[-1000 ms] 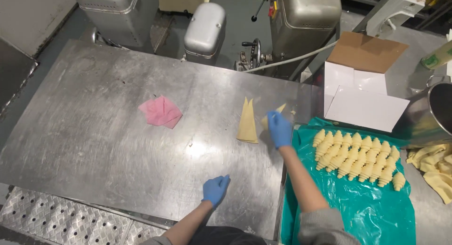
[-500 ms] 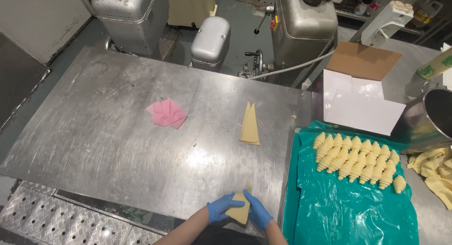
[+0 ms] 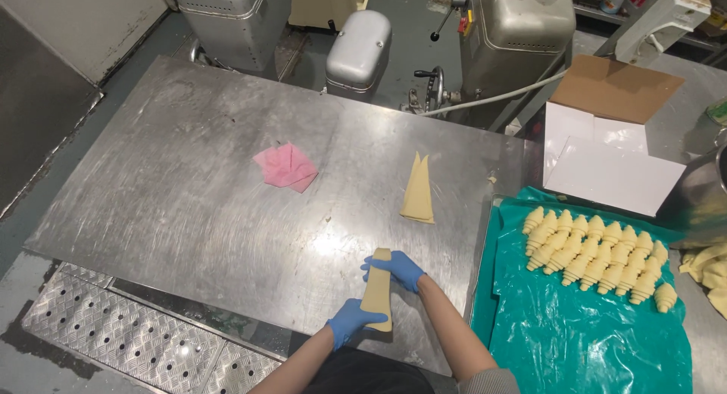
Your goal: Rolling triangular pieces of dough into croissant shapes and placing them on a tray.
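A white cardboard box stands with its brown lid flap up at the far right corner of the steel bench; what it holds cannot be seen. Beside it, along the right edge, a tray lined with teal plastic sheet carries rolled croissants in close slanted rows, roughly two dozen, too tightly packed to count exactly. On the bare bench lie one crumpled pink cloth near the middle and one flat stack of dough triangles toward the right edge. A second dough piece, a long dough strip, is at the near edge, held stretched between two blue-gloved hands. The left hand has its grip clenched around the strip's near end, and the right hand has its grip pinching the far end, fingers curled over the dough. Grey machines stand beyond the far edge of the bench.
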